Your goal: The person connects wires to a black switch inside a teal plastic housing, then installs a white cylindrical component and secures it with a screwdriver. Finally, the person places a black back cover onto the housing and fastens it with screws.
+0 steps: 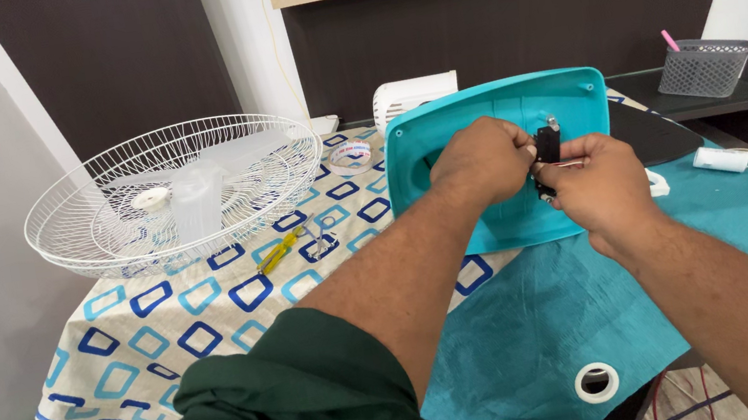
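head view: both hands, left hand (482, 159) and right hand (600, 186), pinch black switch block (546, 147) against teal fan base (490, 128); best kept steady, wires unstrained.

- turquoise fan base (480, 125): smooth plastic, slight sheen
- white fan guard (174, 195): thin coated metal wire
- patterned tablecloth (163, 316): matt cloth
- teal tarp (530, 325): woven plastic, kinda crinkly
- grey basket (705, 68): plastic mesh

Left hand (483, 159) and right hand (600, 186) raised together, fingers pinched.
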